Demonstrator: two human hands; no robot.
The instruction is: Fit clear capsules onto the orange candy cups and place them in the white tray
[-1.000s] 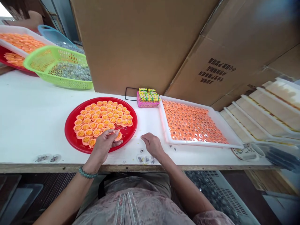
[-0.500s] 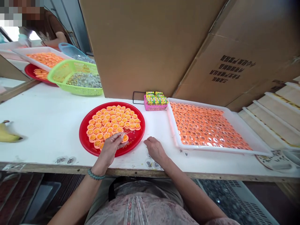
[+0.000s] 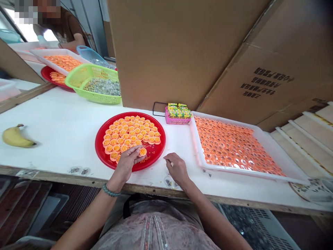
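A round red tray (image 3: 102, 152) on the white table holds several small orange cups with yellow centres (image 3: 130, 133). My left hand (image 3: 127, 163) rests over the tray's near edge, its fingers pinched on one orange cup (image 3: 142, 151). My right hand (image 3: 178, 168) lies on the table just right of the tray, fingers curled around something small and pale that I cannot make out. A few small clear lids (image 3: 169, 182) lie by the table edge under my right wrist.
A white tray (image 3: 260, 177) full of orange capped pieces sits to the right. A pink basket (image 3: 178, 119) of yellow packets stands behind. At the far left are a green basket (image 3: 78, 78), a banana (image 3: 15, 137) and another person. Cardboard boxes (image 3: 182, 52) wall the back.
The view has swung left, bringing the banana and the other person into sight. My left hand has stayed at the tray's near edge on a cup; my right hand has curled slightly.
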